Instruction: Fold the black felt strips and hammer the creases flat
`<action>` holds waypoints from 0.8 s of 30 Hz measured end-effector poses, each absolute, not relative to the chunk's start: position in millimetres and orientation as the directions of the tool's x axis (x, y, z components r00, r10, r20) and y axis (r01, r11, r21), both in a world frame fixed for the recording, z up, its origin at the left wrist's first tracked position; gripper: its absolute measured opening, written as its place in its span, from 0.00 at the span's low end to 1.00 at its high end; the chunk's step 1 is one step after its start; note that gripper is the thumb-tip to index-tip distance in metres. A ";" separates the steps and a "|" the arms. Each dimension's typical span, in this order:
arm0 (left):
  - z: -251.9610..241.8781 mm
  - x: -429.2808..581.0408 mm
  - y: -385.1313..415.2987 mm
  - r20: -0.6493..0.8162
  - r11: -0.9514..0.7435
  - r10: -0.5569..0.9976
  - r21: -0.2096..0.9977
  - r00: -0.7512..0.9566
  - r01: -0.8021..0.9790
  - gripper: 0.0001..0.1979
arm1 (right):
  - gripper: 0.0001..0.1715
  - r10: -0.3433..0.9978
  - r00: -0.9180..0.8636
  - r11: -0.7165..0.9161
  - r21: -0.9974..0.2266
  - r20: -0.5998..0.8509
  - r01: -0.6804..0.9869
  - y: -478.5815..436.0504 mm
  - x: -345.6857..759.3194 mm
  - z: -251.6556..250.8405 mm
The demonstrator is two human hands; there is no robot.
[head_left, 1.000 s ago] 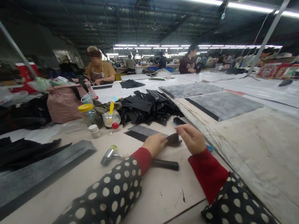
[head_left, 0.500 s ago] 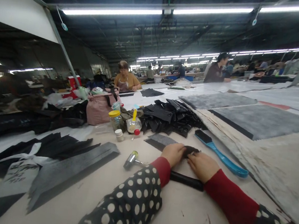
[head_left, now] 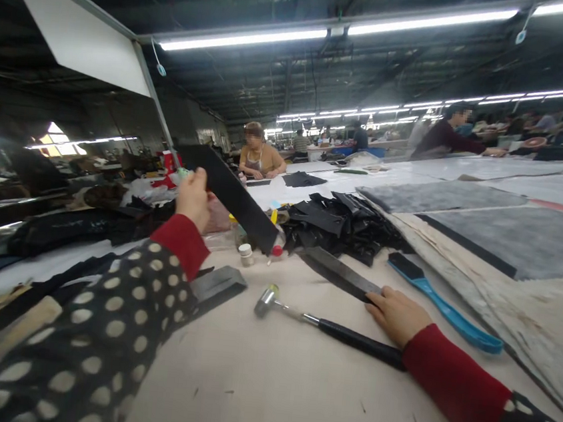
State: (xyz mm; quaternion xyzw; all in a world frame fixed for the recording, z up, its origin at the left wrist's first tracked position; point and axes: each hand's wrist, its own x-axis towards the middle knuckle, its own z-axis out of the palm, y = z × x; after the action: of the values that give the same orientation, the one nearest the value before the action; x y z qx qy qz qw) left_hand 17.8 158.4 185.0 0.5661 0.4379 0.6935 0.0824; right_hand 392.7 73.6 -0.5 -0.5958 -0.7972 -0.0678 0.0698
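Head view: left hand point(head_left: 193, 198), raised, fingers closed on black strip point(head_left: 239, 201); right hand point(head_left: 400, 315), fingers touching end of grey strip point(head_left: 340, 275), tabletop point(head_left: 268, 384), beyond hammer point(head_left: 344, 334); grip cannot be told. Changed: hands, together half a second ago, now well apart; strips handled separately.

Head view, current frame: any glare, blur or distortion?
Head view: long white tube lights overhead blown out against a dim roof; glossy black sheet pile catches highlights; black-and-cream polka-dot left sleeve soft and stretched toward the lower-left corner, wide-angle style; flat matte-black strip in the left hand stays readable.
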 end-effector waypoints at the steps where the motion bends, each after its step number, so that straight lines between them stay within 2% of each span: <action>1: 198.8 -5.5 151.7 0.696 -0.589 0.588 0.718 -0.412 0.372 0.19 | 0.20 0.940 -0.280 0.282 0.020 0.195 0.959 74.6 392.9 -1.4; 4: 230.7 -58.1 123.5 0.649 -0.548 0.495 0.749 -0.578 0.371 0.17 | 0.21 0.933 -0.285 0.292 -0.001 0.221 0.956 78.0 394.0 -5.0; 6: 242.5 -74.8 101.6 0.693 -0.553 0.397 0.704 -0.602 0.445 0.17 | 0.21 0.927 -0.289 0.301 -0.015 0.237 0.954 79.5 394.7 -7.0; 10: 239.3 -64.3 58.0 0.892 -0.480 0.308 0.447 -0.332 0.755 0.12 | 0.24 0.901 -0.313 0.346 -0.062 0.299 0.936 74.1 391.5 -5.1; 11: 231.2 -54.5 47.8 0.919 -0.421 0.314 0.360 -0.239 0.832 0.10 | 0.25 0.884 -0.340 0.385 -0.088 0.322 0.919 70.4 388.8 -3.4; 13: 203.1 -29.2 28.3 0.936 -0.332 0.353 0.110 0.015 0.937 0.07 | 0.26 0.834 -0.437 0.506 -0.150 0.338 0.849 60.9 381.0 0.0; 15: 159.4 1.2 9.7 0.866 -0.398 0.456 -0.007 0.205 0.917 0.09 | 0.26 0.771 -0.560 0.626 -0.200 0.303 0.754 51.2 371.4 1.9; 17: 106.7 34.7 -8.6 0.680 -0.522 0.615 -0.029 0.400 0.852 0.13 | 0.25 0.728 -0.641 0.685 -0.228 0.243 0.692 44.2 363.0 0.6; 19: 56.7 69.1 -25.7 0.474 -0.591 0.702 -0.028 0.531 0.806 0.14 | 0.25 0.721 -0.663 0.693 -0.241 0.202 0.680 41.8 358.7 -4.3; 22: 10.2 115.7 -44.9 0.274 -0.621 0.749 -0.028 0.603 0.783 0.13 | 0.25 0.734 -0.648 0.679 -0.247 0.206 0.691 46.7 363.5 -18.8; 24: 1.7 138.9 -51.7 0.258 -0.628 0.751 -0.004 0.607 0.779 0.12 | 0.25 0.747 -0.607 0.662 -0.220 0.272 0.717 55.2 372.7 -32.4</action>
State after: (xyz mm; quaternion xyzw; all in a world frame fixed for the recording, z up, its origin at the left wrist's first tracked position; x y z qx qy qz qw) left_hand 138.9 -51.7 1.7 0.8945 0.4276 0.1168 -0.0579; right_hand 372.7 55.2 -32.4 -0.4087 -0.8952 0.0440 0.1721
